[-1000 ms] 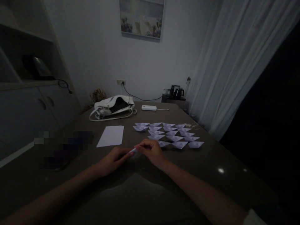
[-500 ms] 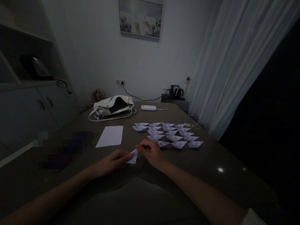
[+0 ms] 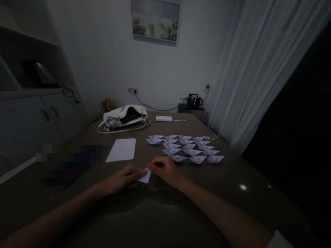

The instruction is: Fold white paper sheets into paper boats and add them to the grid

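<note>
Head view: left hand (image 3: pixel 126 179) and right hand (image 3: pixel 165 168) pinch folded paper (image 3: pixel 146 176), partly hidden by fingers.

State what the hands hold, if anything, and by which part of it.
A small folded paper: the left hand holds its left side, thumb on top; the right hand has its fingertips at the upper corner.

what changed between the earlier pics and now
The folded paper has turned from nearly edge-on to show its creased face, and sits slightly nearer the person. The right hand has dipped a little with it. The left hand still holds it. Boats, sheets and bag stayed put.
</note>
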Demonstrator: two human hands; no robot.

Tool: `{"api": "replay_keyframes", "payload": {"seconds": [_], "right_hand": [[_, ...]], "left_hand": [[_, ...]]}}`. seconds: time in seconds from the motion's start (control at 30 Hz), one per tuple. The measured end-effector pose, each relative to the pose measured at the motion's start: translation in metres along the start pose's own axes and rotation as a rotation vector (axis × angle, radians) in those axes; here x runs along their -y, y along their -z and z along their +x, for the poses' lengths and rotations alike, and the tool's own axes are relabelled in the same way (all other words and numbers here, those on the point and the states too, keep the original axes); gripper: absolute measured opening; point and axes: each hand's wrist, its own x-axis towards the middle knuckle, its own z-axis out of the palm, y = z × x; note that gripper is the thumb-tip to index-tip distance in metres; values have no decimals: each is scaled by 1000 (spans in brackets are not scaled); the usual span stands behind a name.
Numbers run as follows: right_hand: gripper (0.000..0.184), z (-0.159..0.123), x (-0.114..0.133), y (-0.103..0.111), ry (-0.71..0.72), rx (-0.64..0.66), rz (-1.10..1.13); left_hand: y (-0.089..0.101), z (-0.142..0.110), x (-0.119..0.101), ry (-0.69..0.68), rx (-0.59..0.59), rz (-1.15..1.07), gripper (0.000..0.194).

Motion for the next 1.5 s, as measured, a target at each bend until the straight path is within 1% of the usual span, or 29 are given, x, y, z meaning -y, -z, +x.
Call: {"api": "replay_keyframes", "payload": {"seconds": [0.07, 0.1, 0.23, 0.33, 0.47, 0.67, 0.83, 0.97, 1.07, 1.17, 1.27, 1.4, 1.5], "right_hand": [[33, 1, 0, 1, -19, 39, 15], [34, 1, 0, 2, -20, 36, 19], [34, 3, 1, 5, -10, -39, 33], [33, 4, 0, 5, -10, -68, 37], [35, 3, -2, 3, -28, -88, 87], [34, 4, -5, 4, -29, -148, 77], [33, 6, -5, 6, -16, -154, 46], [34, 6, -7, 6, -13, -168, 41], [35, 6, -11, 8, -9, -126, 47], [41, 7, -14, 9, -26, -57, 67], [44, 6, -12, 10, -43, -38, 54], [44, 2, -5, 6, 31, -17, -79], [47, 0, -3, 2, 43, 10, -89]], "left_hand": [[0, 1, 1, -12, -15, 26, 61], [0, 2, 2, -27, -21, 40, 60], [3, 6, 5, -72, -64, 94, 60], [5, 6, 4, -94, -102, 125, 62], [5, 4, 0, -163, -99, 168, 66], [9, 7, 2, -182, -69, 167, 65], [11, 7, 4, -232, -137, 227, 62], [11, 8, 5, -223, -138, 257, 64], [11, 8, 5, -230, -116, 307, 60], [12, 7, 2, -236, -104, 371, 56], [11, 5, -1, -262, -101, 390, 55], [5, 3, -4, -353, -130, 418, 50], [1, 2, -5, -376, -175, 430, 50]]}}
